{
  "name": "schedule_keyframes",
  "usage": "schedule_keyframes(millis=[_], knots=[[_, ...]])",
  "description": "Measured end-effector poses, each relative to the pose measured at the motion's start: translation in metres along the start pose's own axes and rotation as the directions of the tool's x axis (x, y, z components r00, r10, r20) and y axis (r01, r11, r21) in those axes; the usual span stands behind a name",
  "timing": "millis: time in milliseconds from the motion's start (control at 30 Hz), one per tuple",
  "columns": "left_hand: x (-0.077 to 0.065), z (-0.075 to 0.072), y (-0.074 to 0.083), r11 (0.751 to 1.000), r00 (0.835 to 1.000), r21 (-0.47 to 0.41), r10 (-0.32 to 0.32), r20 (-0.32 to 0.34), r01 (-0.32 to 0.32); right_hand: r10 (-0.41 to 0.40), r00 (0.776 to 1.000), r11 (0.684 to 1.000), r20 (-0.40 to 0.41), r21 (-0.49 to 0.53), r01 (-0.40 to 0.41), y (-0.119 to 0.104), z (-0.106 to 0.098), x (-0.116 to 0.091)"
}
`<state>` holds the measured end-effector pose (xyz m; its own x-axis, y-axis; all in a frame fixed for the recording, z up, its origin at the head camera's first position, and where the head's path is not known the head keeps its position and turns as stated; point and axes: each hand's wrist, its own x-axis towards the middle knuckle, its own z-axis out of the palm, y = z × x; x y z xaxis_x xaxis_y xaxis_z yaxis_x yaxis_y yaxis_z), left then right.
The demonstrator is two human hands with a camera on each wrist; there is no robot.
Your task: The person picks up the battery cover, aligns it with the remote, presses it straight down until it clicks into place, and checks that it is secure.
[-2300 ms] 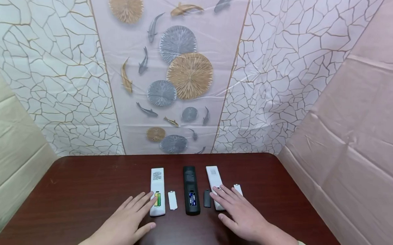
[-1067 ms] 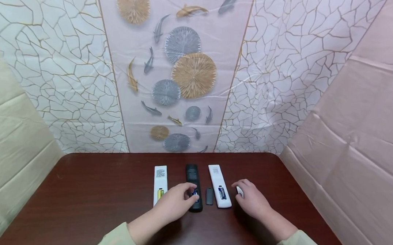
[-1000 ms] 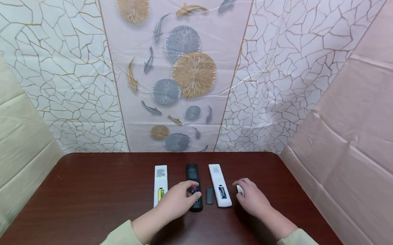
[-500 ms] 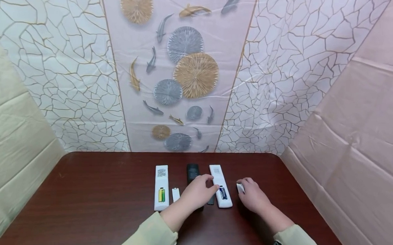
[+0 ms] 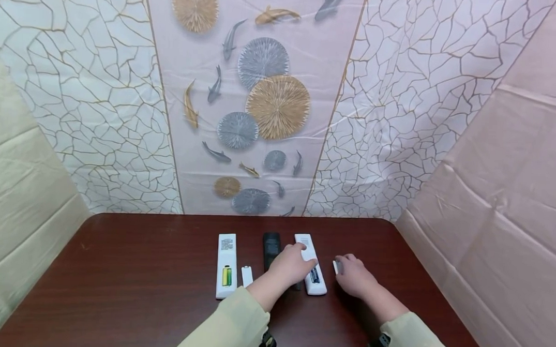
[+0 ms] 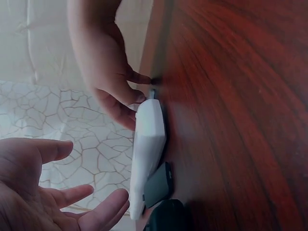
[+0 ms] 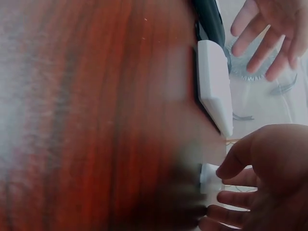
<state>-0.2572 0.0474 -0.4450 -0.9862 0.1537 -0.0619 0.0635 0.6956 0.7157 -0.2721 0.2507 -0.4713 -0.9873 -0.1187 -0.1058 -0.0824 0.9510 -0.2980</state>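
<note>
My left hand hovers over the right-hand white remote control, thumb and fingers apart and holding nothing. That remote lies back up, with dark blue batteries in its uncovered compartment. At its right, my right hand pinches a small white battery cover at the table; in the right wrist view the thumb lies against the cover, the fingers beyond it. A black remote control is partly hidden behind my left hand and forearm. Its dark battery cover lies beside the white remote.
Another white remote control lies at the left, a yellow and a green battery showing. Beside it is a second white battery cover, partly hidden by my left sleeve. Patterned cloth rises behind the table.
My left hand has moved right, from the left white remote past the black one to the right white remote. My right hand has moved from that remote to the white battery cover and taken hold.
</note>
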Motion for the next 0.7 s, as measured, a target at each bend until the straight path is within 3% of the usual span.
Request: schedule_keyframes(millis=[300,700], knots=[[0.016,0.015,0.006,0.998,1.000,0.060,-0.025,0.013,0.024,-0.016,0.998,1.000,0.054,-0.014,0.017,0.002,-0.005,0.006],[0.032,0.025,0.009,0.991,0.999,0.123,-0.047,-0.003,0.047,-0.052,0.997,0.998,0.052,-0.017,0.053,0.005,-0.007,0.006]])
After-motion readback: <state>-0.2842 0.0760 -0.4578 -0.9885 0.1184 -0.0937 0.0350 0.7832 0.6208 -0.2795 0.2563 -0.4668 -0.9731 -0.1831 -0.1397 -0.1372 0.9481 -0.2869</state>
